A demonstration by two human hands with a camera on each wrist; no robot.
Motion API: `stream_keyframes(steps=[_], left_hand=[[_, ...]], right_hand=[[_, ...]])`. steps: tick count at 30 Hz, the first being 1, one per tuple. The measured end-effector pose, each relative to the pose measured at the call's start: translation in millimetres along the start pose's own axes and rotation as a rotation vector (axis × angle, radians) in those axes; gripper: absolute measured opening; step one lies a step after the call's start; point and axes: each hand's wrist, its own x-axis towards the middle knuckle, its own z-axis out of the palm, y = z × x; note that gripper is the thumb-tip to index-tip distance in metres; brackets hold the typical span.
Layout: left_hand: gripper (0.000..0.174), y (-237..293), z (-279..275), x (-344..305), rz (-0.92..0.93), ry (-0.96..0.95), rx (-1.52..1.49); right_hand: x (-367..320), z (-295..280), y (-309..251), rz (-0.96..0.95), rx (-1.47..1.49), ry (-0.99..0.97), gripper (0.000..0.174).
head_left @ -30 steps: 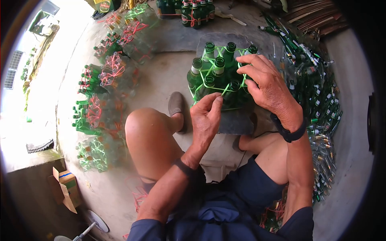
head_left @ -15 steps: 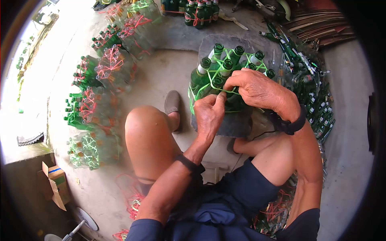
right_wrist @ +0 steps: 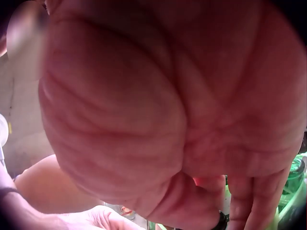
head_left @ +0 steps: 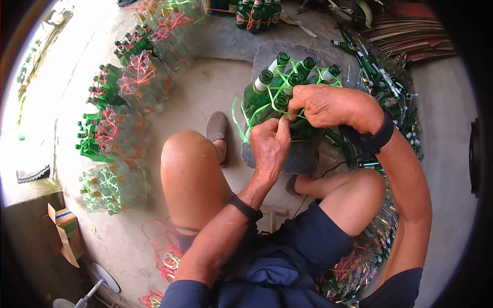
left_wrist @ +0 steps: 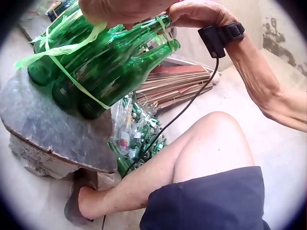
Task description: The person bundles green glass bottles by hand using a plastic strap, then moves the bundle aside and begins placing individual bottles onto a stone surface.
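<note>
A bundle of green glass bottles (head_left: 252,99) stands on a dark slab (head_left: 303,160), its necks laced together with a light green plastic strap (head_left: 263,109). At the near side of the bundle my left hand (head_left: 269,145) pinches the strap between thumb and forefinger. My right hand (head_left: 333,106) reaches over from the right and pinches the strap right beside the left thumb, fingers curled down among the necks. In the left wrist view a loose strap end (left_wrist: 62,51) sticks out from the bundle's side. The right palm fills most of the right wrist view and hides the pinched spot.
Tied bundles of green and clear bottles (head_left: 105,131) line the floor on the left. Many loose bottles (head_left: 382,82) lie heaped on the right. Another green bundle (head_left: 257,15) stands at the back. An opened cardboard box (head_left: 69,228) sits lower left, and red strap scraps (head_left: 167,256) lie by the leg.
My right hand came down from above the right-hand necks to the strap beside my left thumb, its fingers closing. My left hand kept its pinch and shifted slightly right.
</note>
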Motion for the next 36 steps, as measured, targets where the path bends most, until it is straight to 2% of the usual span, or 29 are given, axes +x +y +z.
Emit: stream_keyframes(steps=[2, 3, 5, 6, 8, 11, 15, 21, 27, 29, 33, 36], left_hand=[[0.041, 0.1, -1.1, 0.6, -0.003, -0.024, 0.003], [0.041, -0.2, -0.8, 0.5, -0.004, -0.023, 0.001], [0.039, -1.1, 0.2, -0.1, 0.025, -0.007, -0.004], [0.039, -0.2, -0.5, -0.5, 0.025, -0.007, -0.005], [0.036, 1.5, -1.6, -2.2, 0.031, -0.028, 0.015], [0.032, 4.0, -1.4, -4.2, 0.028, -0.032, -0.046], [0.038, 9.0, -1.9, -7.3, 0.071, -0.012, -0.125], [0.035, 13.8, -5.5, -8.1, 0.035, -0.058, -0.138], [0.027, 21.6, -8.8, -9.2, 0.017, -0.093, -0.131], [0.028, 23.0, -8.1, -8.9, -0.029, -0.112, -0.162], [0.029, 21.2, -5.5, -7.9, 0.008, -0.112, -0.163], [0.031, 24.9, -6.8, -8.1, 0.028, -0.106, -0.155]], right_hand=[[-8.0, 4.2, -4.6, -0.110, -0.078, 0.168, 0.033], [-11.5, 4.9, -10.5, -0.110, -0.080, 0.167, 0.033], [-17.8, 6.6, -21.9, -0.049, -0.234, 0.256, 0.020], [-18.4, 9.8, -22.5, -0.049, -0.234, 0.255, 0.020], [-18.2, 16.6, -20.0, -0.061, -0.393, 0.429, 0.011], [-17.3, 18.8, -17.1, -0.045, -0.528, 0.495, 0.012], [-20.3, 12.6, -15.4, -0.077, -0.569, 0.537, 0.013], [-28.1, -3.8, -15.7, -0.094, -0.593, 0.485, 0.009], [-31.8, -21.0, -13.3, 0.001, -0.586, 0.506, 0.011], [-30.1, -24.4, -11.4, -0.041, -0.596, 0.607, 0.007], [-24.7, -31.4, -8.2, -0.036, -0.568, 0.636, 0.006], [-15.1, -30.7, 2.8, -0.095, -0.520, 0.673, 0.013]])
